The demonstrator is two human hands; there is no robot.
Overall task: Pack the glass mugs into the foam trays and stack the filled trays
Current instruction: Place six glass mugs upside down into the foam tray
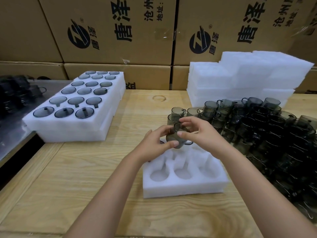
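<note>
A smoky grey glass mug is tilted in the air above the far side of a white foam tray. My left hand grips the mug from the left, thumb under its body. My right hand pinches it from the right, fingers over the rim, and the handle sticks out below that hand. The tray's three near sockets are empty; its far sockets are partly hidden by my hands. A big heap of grey mugs fills the table's right side.
Filled foam trays are stacked at the left, mugs upside down in their sockets. A pile of empty foam trays stands at the back right. Cardboard boxes wall off the back. More dark mugs lie on a metal surface far left.
</note>
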